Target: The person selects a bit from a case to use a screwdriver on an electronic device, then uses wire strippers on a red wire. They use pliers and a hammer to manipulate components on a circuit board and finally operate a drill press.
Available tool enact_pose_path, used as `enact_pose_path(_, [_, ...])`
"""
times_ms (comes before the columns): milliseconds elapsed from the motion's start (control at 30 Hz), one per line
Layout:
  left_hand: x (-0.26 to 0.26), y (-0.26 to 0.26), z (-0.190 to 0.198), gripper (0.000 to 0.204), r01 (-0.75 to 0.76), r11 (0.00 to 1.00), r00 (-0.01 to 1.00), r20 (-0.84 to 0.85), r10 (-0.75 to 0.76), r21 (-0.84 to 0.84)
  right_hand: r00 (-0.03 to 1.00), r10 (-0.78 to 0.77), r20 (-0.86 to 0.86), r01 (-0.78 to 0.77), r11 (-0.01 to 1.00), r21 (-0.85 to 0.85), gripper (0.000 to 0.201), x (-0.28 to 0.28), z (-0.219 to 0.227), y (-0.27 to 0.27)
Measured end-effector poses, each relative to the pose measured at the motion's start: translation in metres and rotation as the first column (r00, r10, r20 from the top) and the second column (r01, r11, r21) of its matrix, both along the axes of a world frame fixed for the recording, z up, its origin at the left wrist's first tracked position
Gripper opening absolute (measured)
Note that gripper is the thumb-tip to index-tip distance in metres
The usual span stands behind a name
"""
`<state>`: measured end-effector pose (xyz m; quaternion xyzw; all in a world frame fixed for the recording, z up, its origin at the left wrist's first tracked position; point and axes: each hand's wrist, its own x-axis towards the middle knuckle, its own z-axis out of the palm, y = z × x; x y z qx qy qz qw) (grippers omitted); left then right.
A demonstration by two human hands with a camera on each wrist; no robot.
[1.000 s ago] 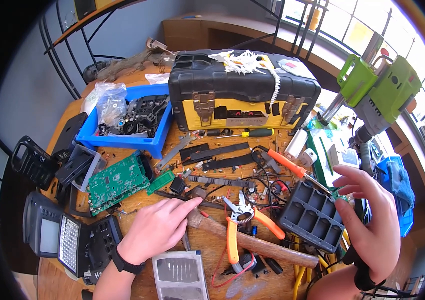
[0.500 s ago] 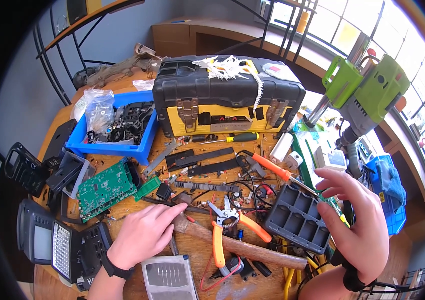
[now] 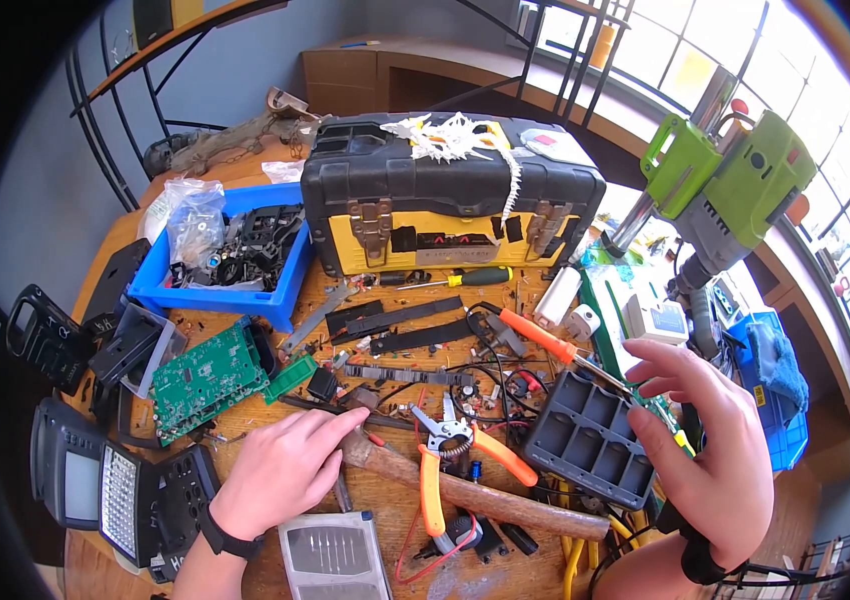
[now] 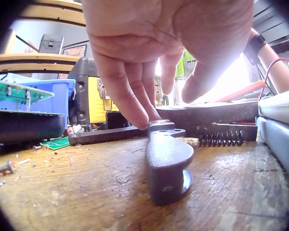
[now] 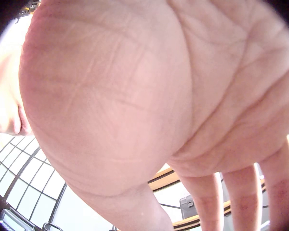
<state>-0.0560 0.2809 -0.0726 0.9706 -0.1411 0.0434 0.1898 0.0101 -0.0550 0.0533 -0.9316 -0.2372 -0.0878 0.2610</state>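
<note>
My left hand [image 3: 280,465] lies palm down beside the head of a hammer with a wooden handle [image 3: 505,500]. In the left wrist view its fingers slant down loosely and the fingertips reach a dark metal piece [image 4: 166,163] on the tabletop. A coil spring [image 4: 221,139] lies beyond that piece. My right hand [image 3: 710,450] is raised at the right with spread, gently bent fingers and nothing in its grasp. Next to its thumb is a black compartment tray [image 3: 590,435]. Wire strippers with orange handles [image 3: 430,490] lie across the hammer handle.
An orange-handled screwdriver [image 3: 540,335] lies behind the tray. At the back stand a black and yellow toolbox [image 3: 350,235] and a blue bin [image 3: 275,310]. A green circuit board [image 3: 205,380] sits left, a green drill on a stand [image 3: 745,190] right. A grey case [image 3: 335,560] lies in front.
The head view has swung so that the scene sits further left and slightly lower. Both hands keep nearly the same place and pose over the table.
</note>
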Motion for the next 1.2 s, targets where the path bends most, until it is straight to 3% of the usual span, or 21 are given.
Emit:
enact_pose_path(333, [0.0007,0.0009,-0.0030,0.050,0.023,1.000,0.998,0.057,-0.024,0.012,1.000,-0.006,0.002,0.006,1.000,0.000,0.044,-0.0001,0.0012,-0.0016])
enact_pose_path(1200, [0.0018,-0.0047,0.0035,0.050,0.020,1.000,1.000,0.015,-0.019,-0.022,1.000,0.027,0.014,-0.027,1.000,0.010,0.045,-0.0010,0.0004,-0.0039])
